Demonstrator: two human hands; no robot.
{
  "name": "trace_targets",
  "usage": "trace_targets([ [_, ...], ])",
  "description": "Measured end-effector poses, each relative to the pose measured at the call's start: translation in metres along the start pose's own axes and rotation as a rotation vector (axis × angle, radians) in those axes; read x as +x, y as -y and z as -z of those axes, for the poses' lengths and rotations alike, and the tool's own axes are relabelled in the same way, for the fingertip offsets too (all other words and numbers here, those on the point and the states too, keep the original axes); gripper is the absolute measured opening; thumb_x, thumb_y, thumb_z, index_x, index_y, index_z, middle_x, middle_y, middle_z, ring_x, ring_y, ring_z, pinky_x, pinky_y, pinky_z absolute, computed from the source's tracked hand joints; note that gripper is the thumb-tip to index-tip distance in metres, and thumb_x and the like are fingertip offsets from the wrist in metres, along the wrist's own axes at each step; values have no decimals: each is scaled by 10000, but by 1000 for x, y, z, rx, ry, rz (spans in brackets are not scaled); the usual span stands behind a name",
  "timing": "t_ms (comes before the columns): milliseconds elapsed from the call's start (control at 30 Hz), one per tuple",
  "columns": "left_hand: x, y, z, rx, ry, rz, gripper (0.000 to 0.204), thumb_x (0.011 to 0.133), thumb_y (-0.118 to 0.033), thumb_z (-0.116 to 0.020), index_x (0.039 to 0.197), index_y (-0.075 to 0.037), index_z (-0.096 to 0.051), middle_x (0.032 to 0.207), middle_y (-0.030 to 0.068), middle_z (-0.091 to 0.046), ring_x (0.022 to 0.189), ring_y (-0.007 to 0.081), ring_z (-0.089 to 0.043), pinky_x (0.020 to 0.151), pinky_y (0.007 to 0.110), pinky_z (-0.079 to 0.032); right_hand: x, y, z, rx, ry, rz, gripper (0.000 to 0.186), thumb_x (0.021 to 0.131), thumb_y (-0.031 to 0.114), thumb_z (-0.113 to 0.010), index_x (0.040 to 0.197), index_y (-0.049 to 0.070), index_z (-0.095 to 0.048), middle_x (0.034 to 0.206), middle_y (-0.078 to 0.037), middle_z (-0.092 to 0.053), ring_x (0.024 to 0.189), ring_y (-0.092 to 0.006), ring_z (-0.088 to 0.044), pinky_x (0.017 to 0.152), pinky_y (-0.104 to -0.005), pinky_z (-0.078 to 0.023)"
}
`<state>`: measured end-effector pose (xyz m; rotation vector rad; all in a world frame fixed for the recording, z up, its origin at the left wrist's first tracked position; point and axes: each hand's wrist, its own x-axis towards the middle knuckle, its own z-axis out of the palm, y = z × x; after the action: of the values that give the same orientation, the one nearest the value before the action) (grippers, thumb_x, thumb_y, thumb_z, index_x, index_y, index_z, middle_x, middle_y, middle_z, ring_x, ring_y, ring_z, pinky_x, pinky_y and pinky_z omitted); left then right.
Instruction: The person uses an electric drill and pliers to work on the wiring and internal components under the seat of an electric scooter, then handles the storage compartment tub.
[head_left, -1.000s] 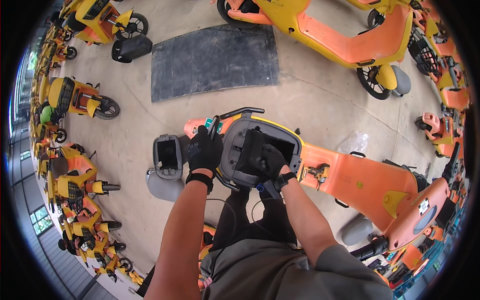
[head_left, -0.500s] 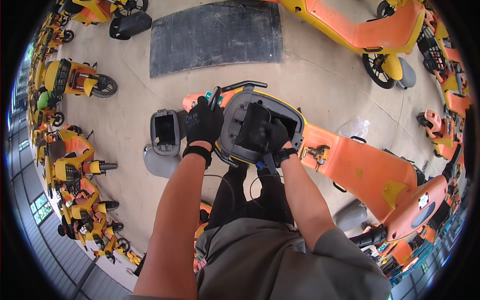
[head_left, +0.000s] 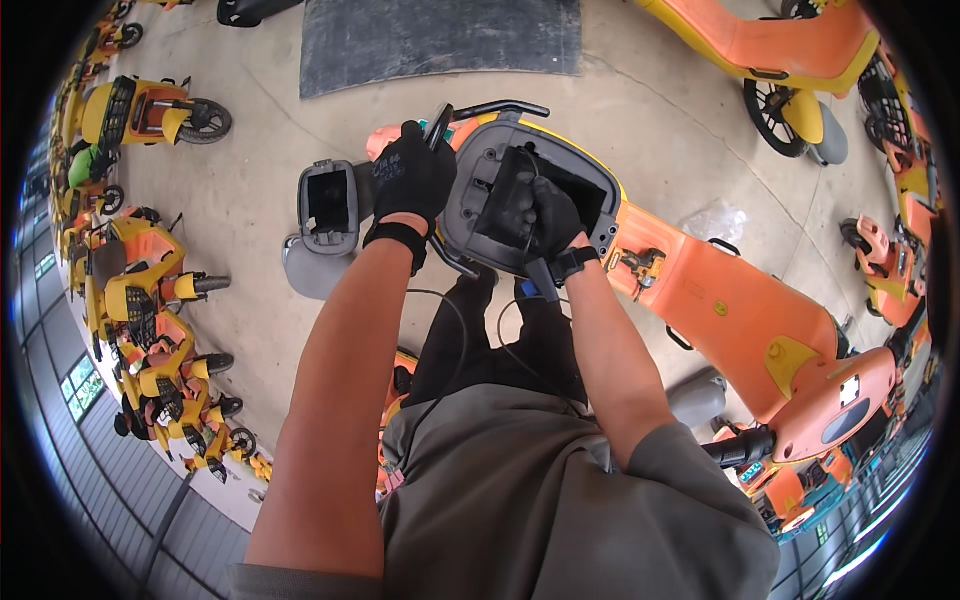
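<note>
Both my hands wear black gloves. At the rear end of an orange and yellow scooter (head_left: pixel 740 290), my left hand (head_left: pixel 408 178) is closed around a dark curved part (head_left: pixel 438 126) that sticks out past the fingers. My right hand (head_left: pixel 550 215) is closed on the top of a black box-shaped pack (head_left: pixel 503 205), inside the rim of the grey under-seat compartment (head_left: pixel 466 195). A thin dark strip curves beside the right fingers; I cannot tell whether it is a handle or a cable. The pack's lower part is hidden.
A yellow cordless drill (head_left: pixel 640 265) lies on the scooter's footboard. To the left, a grey open box-like part (head_left: pixel 330 238) stands above a grey seat (head_left: pixel 318 270). A dark mat (head_left: pixel 440 45) lies on the floor ahead. More scooters (head_left: pixel 150 125) line both sides.
The black pack no longer overlaps the near compartment rim and sits further inside it. My right hand has gone with it. The whole view has shifted, while my left hand keeps its hold.
</note>
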<state>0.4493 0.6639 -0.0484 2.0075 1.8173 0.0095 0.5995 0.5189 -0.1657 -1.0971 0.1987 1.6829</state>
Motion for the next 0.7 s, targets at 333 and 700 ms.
trace_targets([
  [333, 3, -5, 9, 31, 100, 59, 302, 813, -277, -564, 932, 0, -556, 786, 207, -639, 782, 368, -642, 707, 441, -497, 29, 22, 12, -1165, -445, 270, 266, 842, 240, -477, 841, 62, -674, 823, -184, -655, 744, -325, -634, 670, -390, -483],
  [700, 5, -2, 1, 63, -46, -43, 273, 755, -246, -606, 795, 23, -576, 771, 219, -614, 821, 360, -612, 713, 439, -490, 24, 49, 17, -818, -213, -163, 250, 879, 281, -520, 852, 58, -629, 658, -67, -604, 578, -171, -579, 532, -295, -485],
])
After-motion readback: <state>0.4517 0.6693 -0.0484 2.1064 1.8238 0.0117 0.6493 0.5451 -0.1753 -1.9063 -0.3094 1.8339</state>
